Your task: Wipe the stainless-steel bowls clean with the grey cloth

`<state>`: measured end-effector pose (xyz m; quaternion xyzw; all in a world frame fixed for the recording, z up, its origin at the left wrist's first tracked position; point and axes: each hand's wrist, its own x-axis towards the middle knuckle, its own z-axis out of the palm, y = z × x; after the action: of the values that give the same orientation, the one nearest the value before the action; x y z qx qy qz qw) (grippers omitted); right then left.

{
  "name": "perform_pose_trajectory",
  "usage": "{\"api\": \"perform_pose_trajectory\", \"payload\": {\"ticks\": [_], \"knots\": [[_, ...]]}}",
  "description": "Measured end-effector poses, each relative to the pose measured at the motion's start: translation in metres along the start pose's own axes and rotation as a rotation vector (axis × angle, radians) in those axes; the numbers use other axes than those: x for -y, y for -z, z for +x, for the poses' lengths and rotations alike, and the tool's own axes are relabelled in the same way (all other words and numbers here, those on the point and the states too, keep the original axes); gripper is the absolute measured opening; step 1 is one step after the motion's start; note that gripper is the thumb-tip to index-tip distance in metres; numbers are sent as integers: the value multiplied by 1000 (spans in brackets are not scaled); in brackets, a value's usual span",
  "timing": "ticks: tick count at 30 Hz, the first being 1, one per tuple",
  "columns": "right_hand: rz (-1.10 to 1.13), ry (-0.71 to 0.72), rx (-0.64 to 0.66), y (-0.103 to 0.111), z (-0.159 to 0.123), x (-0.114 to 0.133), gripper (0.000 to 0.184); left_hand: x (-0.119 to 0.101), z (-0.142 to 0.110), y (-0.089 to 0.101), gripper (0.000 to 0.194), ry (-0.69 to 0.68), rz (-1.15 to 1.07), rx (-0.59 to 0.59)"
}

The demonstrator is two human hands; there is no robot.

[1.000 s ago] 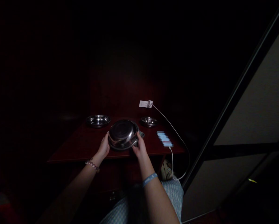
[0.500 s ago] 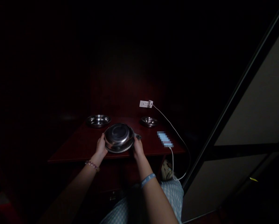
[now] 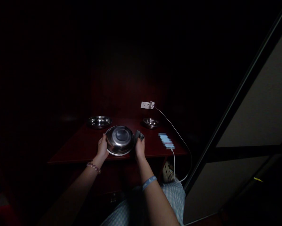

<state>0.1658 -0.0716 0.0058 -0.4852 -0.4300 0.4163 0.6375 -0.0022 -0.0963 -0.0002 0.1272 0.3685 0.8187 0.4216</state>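
A shiny metal bowl is held bottom-up over the front part of the dark red desk. My left hand grips its left rim, with the thumb on the outer side. My right hand is closed on a dark grey cloth at the bowl's right side. A small dark gap shows between the bowl's rim and that hand; whether the cloth touches the rim lower down is hard to tell in the dim light.
A wide metal basin stands at the desk's back left, a smaller metal bowl at the back right. A phone lies to the right, its white cable running to a wall socket. A sliding door frame borders the right.
My right hand and the cloth have come slightly away from the bowl's right rim, and more of the cloth shows. The bowl has shifted slightly down and left. My left hand keeps its grip.
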Motion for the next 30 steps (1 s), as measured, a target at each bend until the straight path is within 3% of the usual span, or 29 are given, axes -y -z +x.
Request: {"api": "perform_pose_trajectory", "payload": {"ticks": [5, 9, 14, 18, 24, 30], "knots": [[-243, 142, 92, -1, -8, 3, 60, 1, 1, 0, 25, -4, 45, -15], [-474, 425, 197, -1, -20, 4, 68, 6, 2, 0, 25, -49, 65, 34], [-771, 750, 454, -2, -42, 8, 75, 14, 3, -1, 28, -127, 83, 158], [-842, 849, 614, -3, -52, 16, 76, 16, 5, 1, 35, -166, 144, 153], [-893, 990, 734, -1, -59, 24, 77, 16, 12, 6, 39, -233, 297, 150], [-979, 1087, 755, -3, -64, 22, 62, 11, 9, 7, 39, -115, 217, 201]]}}
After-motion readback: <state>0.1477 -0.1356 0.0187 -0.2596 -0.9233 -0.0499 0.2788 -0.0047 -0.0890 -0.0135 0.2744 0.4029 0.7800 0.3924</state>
